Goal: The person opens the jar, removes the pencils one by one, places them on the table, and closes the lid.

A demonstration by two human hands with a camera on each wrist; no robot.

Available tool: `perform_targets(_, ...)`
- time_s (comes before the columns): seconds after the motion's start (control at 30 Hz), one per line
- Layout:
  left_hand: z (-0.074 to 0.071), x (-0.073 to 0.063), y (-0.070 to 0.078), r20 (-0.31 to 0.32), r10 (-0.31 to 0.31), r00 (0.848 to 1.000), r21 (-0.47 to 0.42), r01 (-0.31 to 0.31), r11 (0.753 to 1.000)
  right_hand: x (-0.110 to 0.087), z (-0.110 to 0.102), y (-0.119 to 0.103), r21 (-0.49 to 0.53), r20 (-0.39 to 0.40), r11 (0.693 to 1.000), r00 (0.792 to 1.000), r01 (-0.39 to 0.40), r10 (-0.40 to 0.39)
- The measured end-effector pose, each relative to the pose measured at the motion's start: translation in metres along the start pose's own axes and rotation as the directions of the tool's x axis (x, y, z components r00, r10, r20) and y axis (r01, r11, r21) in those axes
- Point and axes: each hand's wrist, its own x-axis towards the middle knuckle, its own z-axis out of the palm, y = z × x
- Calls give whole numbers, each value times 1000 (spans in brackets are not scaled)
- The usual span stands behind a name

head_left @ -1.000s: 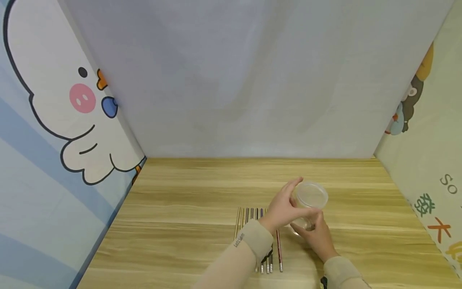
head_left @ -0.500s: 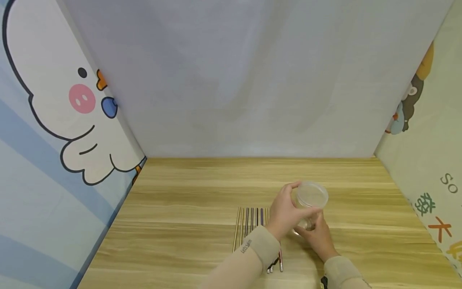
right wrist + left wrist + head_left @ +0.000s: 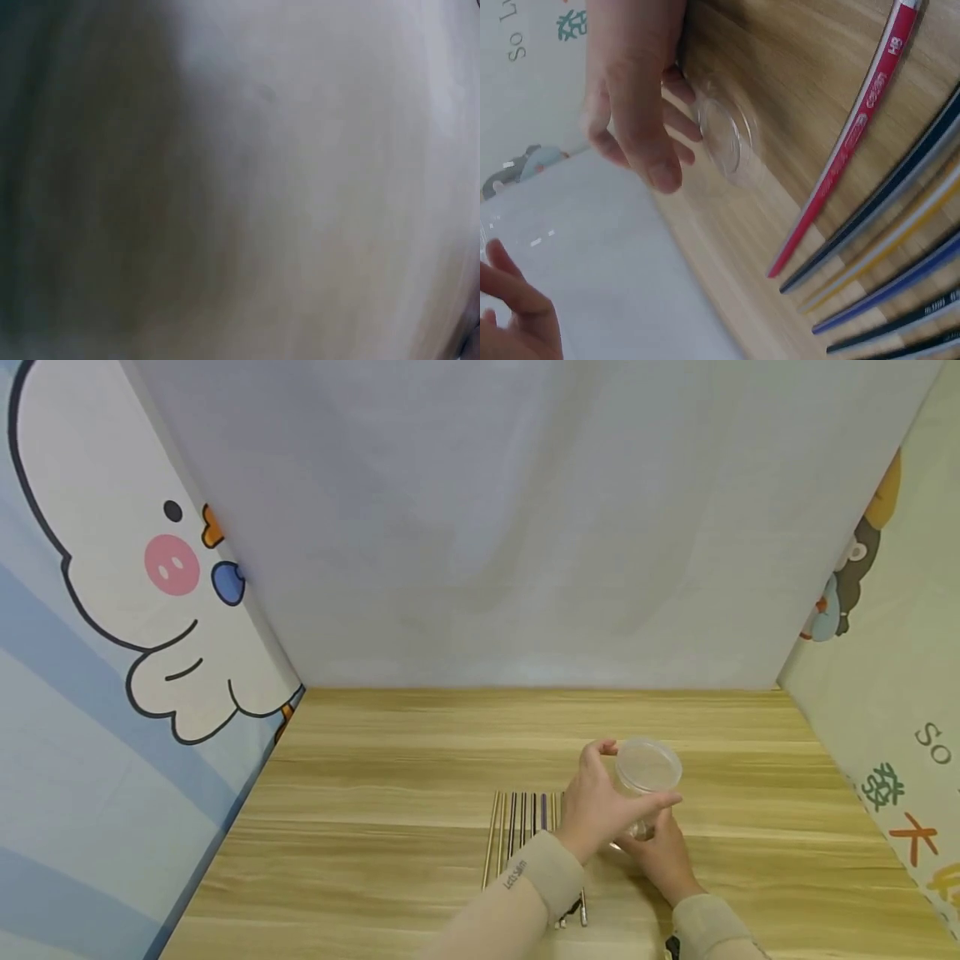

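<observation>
A clear plastic jar (image 3: pixel 642 829) with a round translucent lid (image 3: pixel 649 765) stands upright on the table, right of centre. My left hand (image 3: pixel 606 802) holds the lid, its fingers bent at the far left side and its thumb stretched across the near side. Lower down, my right hand (image 3: pixel 667 856) grips the jar's body. The left wrist view shows the jar's round base (image 3: pixel 726 142) beside the right hand's fingers, with the left hand's fingers (image 3: pixel 529 307) at lower left. Only blurred pale and dark patches show in the right wrist view.
Several pencils (image 3: pixel 513 827) lie in a row left of the jar, partly hidden by my left forearm. A red pencil (image 3: pixel 840 154) is nearest the jar. A pale backdrop (image 3: pixel 480 568) closes off the wood-grain table (image 3: pixel 360 793) behind; printed cloths hang at both sides.
My left hand has turned about the lid: its fingers have drawn back leftward and bent, and its thumb has slid right. My right hand and the jar have stayed about where they were.
</observation>
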Motion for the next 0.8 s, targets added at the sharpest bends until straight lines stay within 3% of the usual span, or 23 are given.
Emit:
perform_targets(0.1, -8, 6, -3, 80, 86, 993, -19, -84, 996, -1, 0, 0, 45, 34, 999, 999, -26, 25)
perform_targets(0.23, -18, 15, -6, 170, 234, 957, -25, -233, 972, -1, 0, 0, 37, 42, 998, 998, -57, 55)
perform_targets(0.37, -23, 19, -5, 216, 254, 943, 6, -262, 965, 0, 0, -1, 20, 35, 997, 996, -78, 77)
perform_targets(0.6, -19, 20, -3, 184, 224, 957, 90, -243, 966, 0, 0, -2, 20, 38, 999, 998, -48, 47)
perform_targets(0.8, -7, 16, 0, 68, 174, 982, 92, -180, 979, 0, 1, -1, 12, 11, 1000, 1000, -29, 29)
